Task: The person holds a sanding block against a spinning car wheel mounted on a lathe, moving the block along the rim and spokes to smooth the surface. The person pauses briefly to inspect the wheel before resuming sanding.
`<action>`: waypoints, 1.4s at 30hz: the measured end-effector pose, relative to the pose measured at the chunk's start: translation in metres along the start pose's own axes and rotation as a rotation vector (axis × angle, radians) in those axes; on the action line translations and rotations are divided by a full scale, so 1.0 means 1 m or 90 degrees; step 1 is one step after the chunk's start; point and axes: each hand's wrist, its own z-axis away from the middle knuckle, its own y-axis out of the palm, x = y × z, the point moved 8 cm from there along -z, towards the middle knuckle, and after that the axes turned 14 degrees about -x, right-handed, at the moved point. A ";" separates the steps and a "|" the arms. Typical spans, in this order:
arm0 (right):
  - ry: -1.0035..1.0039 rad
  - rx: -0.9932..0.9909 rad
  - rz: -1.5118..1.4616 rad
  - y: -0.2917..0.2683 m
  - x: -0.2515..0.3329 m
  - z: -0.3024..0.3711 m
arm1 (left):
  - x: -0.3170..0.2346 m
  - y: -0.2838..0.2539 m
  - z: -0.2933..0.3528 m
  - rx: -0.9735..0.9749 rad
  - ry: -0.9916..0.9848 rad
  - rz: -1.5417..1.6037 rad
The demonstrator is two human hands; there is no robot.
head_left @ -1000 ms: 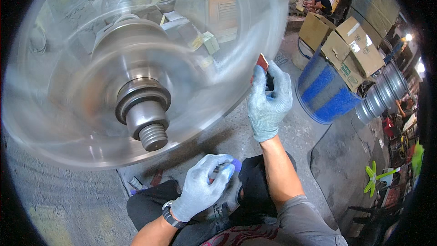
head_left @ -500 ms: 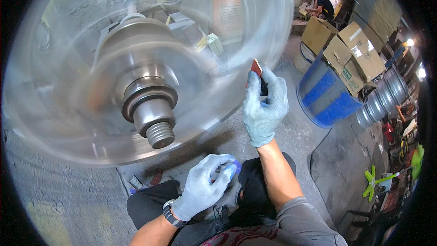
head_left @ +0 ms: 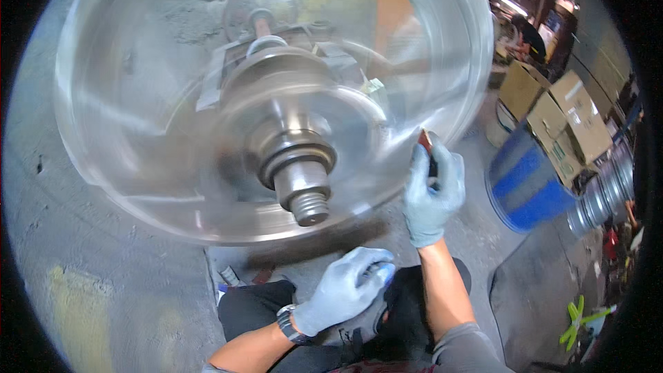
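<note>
In front of me a large metal wheel rim (head_left: 93, 159) spins, blurred, on a steel spindle (head_left: 309, 200) with a threaded end. My right hand (head_left: 435, 197), in a pale grey-blue glove, is raised at the wheel's right lower edge. It pinches a reddish-brown piece of abrasive paper (head_left: 425, 140), whose tip overlaps the blurred rim; whether they touch I cannot tell. Something dark shows between those fingers. My left hand (head_left: 338, 291), gloved too and wearing a wristwatch, rests low over my lap, fingers curled. Blue shows at its fingertips; what it holds is hidden.
On the right stands a blue drum (head_left: 528, 183) topped by open cardboard boxes (head_left: 570, 121). Ribbed silver metal wheels (head_left: 604, 197) lie beyond it. A bright green fan-like piece (head_left: 573, 321) is at lower right. Another person (head_left: 530, 38) works in the background.
My view has swung left, so the wheel, drum and both hands sit farther right in the picture. The purple-blue thing seen by my left fingers is now hidden.
</note>
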 end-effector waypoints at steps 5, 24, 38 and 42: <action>0.004 0.023 0.009 -0.002 0.001 0.003 | 0.002 0.004 0.002 0.023 -0.058 0.043; 0.003 -0.001 0.017 -0.004 -0.010 -0.002 | 0.012 0.007 0.005 0.031 -0.065 0.057; 0.038 -0.030 0.030 -0.011 -0.027 -0.010 | 0.007 0.005 0.003 0.005 -0.027 0.018; 0.049 -0.031 0.026 -0.009 -0.025 -0.013 | 0.010 0.005 0.003 0.021 -0.066 0.011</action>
